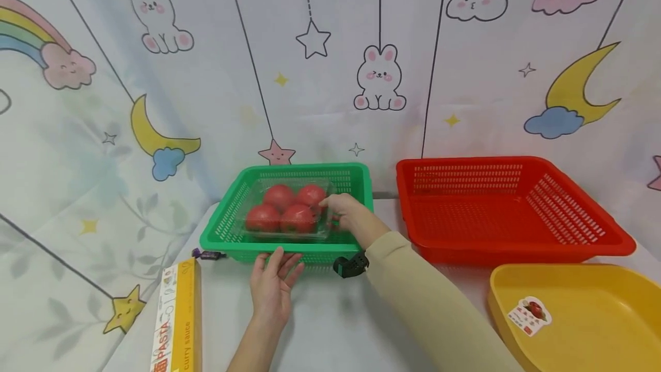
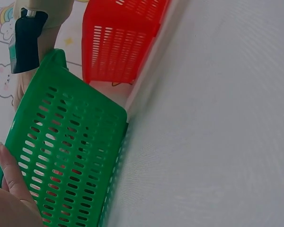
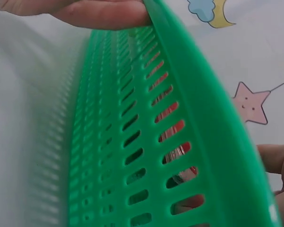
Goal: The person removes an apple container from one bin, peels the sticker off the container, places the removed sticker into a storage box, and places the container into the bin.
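Note:
A clear plastic box [image 1: 324, 233] with several round red fruits [image 1: 279, 197] sits inside the green basket [image 1: 213, 240]. My right hand [image 1: 347, 211] reaches over the basket's right side and pinches the box at its right end. In the right wrist view, part of that hand [image 3: 280, 165] shows beyond the green rim. My left hand [image 1: 273, 289], palm up with fingers spread, touches the front rim from outside. In the left wrist view, a finger [image 2: 13, 177] lies against the slotted wall, its tip at the rim.
A red basket [image 1: 516, 251] stands right of the green one. Nearer on the right is a yellow tray [image 1: 583, 314] with a fruit sticker. At left lie a yellow pasta box [image 1: 185, 314] and a small dark-wrapped sweet [image 1: 210, 255]. A patterned curtain [image 1: 330, 108] hangs behind.

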{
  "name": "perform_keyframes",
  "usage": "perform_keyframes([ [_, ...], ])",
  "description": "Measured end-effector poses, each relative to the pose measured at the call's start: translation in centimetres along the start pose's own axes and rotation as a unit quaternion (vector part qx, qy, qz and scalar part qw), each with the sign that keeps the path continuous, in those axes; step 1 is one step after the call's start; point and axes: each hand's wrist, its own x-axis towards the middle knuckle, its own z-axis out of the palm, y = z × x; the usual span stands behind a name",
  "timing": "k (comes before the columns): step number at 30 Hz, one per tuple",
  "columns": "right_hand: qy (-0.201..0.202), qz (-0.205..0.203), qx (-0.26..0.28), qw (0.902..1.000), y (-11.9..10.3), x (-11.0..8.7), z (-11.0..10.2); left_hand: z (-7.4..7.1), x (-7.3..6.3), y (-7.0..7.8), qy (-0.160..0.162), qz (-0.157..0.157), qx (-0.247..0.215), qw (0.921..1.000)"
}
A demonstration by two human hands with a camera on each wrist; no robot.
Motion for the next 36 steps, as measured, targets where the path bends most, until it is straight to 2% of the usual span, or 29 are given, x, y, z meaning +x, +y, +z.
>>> perform_keyframes([
  [7, -0.014, -0.007, 0.001, 0.9999, -0.1, 0.3, 0.0, 0.2, -0.2, -0.1, -0.004, 0.002, 0.010, 0.9999],
  [12, -0.017, -0.001, 0.023, 0.9996, -0.3, 0.1, -0.2, 0.2, -0.2, 0.0, -0.010, 0.003, 0.015, 0.9998],
  [21, -0.039, 0.010, 0.052, 0.9978, -1.3, -0.6, -1.6, 0.2, -0.2, -0.1, -0.014, 0.001, 0.015, 0.9998],
  [25, -0.069, 0.006, 0.064, 0.9956, -2.2, -1.3, -2.9, 0.2, -0.3, -0.1, -0.016, 0.001, 0.017, 0.9997],
  [28, -0.108, -0.010, 0.077, 0.9911, -2.9, -2.4, -3.8, 0.2, -0.3, -0.1, -0.018, 0.002, 0.017, 0.9997],
  [36, -0.215, -0.073, 0.077, 0.9708, -3.9, -6.3, -6.2, -0.2, -0.2, 0.2, -0.017, -0.001, 0.016, 0.9997],
])
